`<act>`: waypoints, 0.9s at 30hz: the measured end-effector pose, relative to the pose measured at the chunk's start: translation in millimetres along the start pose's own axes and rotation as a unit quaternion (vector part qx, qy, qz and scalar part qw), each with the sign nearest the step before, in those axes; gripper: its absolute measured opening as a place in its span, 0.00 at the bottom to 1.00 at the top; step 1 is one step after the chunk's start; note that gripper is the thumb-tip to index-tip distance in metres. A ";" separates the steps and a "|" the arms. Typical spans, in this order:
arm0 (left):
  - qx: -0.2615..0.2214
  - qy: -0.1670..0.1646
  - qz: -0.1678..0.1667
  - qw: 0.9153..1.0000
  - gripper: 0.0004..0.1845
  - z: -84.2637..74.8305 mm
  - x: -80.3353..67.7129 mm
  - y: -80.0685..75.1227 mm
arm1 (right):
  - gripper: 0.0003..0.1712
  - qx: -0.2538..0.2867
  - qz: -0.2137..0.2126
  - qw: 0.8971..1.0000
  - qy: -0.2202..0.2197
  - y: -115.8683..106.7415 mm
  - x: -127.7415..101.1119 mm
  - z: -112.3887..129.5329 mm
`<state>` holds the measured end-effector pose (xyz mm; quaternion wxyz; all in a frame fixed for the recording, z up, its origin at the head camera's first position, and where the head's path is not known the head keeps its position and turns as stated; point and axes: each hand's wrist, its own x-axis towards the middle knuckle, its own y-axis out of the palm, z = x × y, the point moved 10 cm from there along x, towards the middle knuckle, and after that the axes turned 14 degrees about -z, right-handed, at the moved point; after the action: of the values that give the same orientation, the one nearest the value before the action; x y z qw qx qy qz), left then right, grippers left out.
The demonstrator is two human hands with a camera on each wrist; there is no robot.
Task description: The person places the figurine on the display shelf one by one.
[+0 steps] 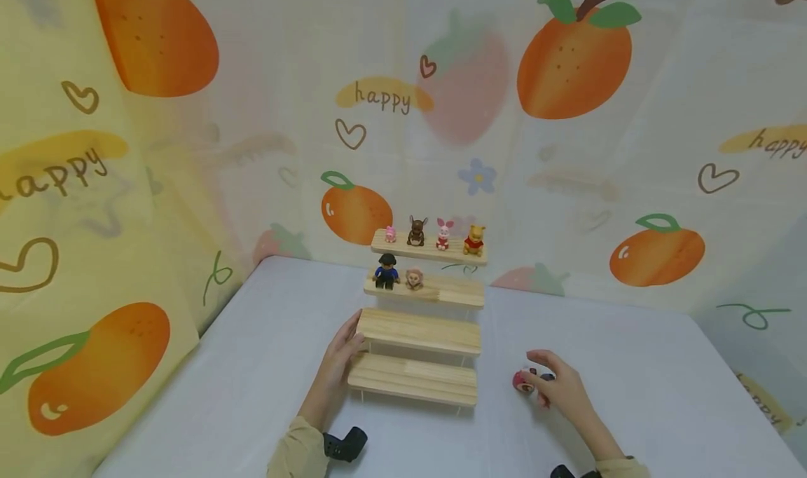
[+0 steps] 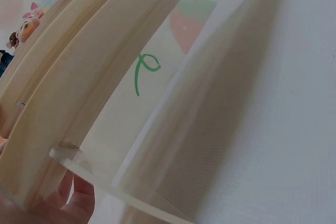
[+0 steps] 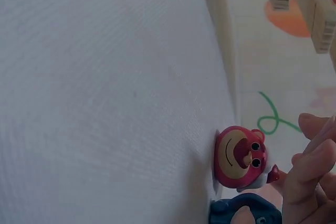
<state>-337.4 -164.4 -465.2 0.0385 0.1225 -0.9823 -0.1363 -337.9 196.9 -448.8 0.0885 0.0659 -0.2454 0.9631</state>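
Observation:
A four-tier wooden display shelf (image 1: 419, 331) stands on the table. At its left end my left hand (image 1: 340, 348) grips the edge of a lower tier, fingers (image 2: 81, 195) showing beneath the board in the left wrist view. To the right of the shelf, my right hand (image 1: 557, 387) hovers over small toy figures with its thumb and forefinger spread apart. One is a pink-red bear figure (image 3: 233, 156) with a smiling cream muzzle. Beside it sits a dark blue figure (image 3: 247, 205), partly cut off by the lower frame edge.
On the top tier stand a small pink figure (image 1: 391, 235), a brown eared figure (image 1: 416, 233), a piglet figure (image 1: 443, 235) and a yellow bear in red (image 1: 474, 240). The second tier bears a black-hatted figure (image 1: 387, 271) and a round-faced figure (image 1: 414, 279). A fruit-print cloth (image 1: 403, 29) hangs behind.

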 end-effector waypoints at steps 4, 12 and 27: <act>0.001 0.000 -0.001 1.000 0.33 -1.0 0.4 0.0 | 0.24 -0.055 0.012 0.998 -0.017 3.3 0.4 -3.8; 0.004 0.003 0.006 1.000 0.33 -1.8 -0.4 0.8 | 0.22 -0.126 0.037 0.989 -0.067 12.7 -1.1 -3.2; -0.004 0.002 0.011 1.000 0.33 0.0 -1.3 1.0 | 0.16 -0.106 -0.001 0.993 -0.053 8.3 -3.2 -3.1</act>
<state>-336.3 -163.2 -464.9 0.0423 0.1115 -0.9830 -0.1399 -336.8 190.8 -455.9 0.0830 0.1078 -0.3500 0.9268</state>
